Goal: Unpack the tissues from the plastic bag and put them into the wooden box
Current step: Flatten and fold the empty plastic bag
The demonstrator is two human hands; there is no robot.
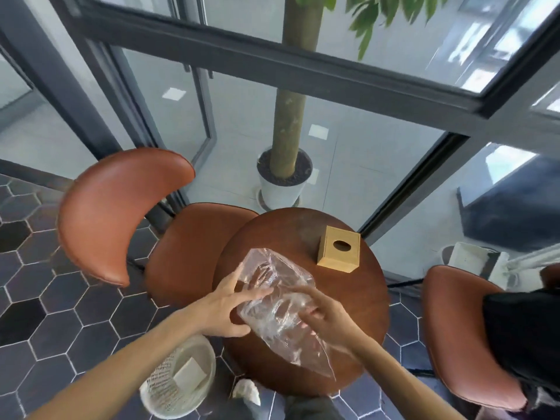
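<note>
A clear, crumpled plastic bag (280, 304) lies slanted over the near left part of the round wooden table (357, 298). The table's brown top shows through it, and I see no tissues inside. My left hand (228, 307) holds the bag's left side, fingers stretched over it and thumb under its edge. My right hand (325, 313) pinches the bag from the right. The wooden box (339, 248), light tan with an oval slot in its top, stands closed at the table's far right, apart from both hands.
A white mesh wastebasket (194, 356) with a flat white item in it stands on the floor at the near left. Brown chairs (194, 253) flank the table on the left and right. A potted tree (283, 180) stands behind it by the glass wall.
</note>
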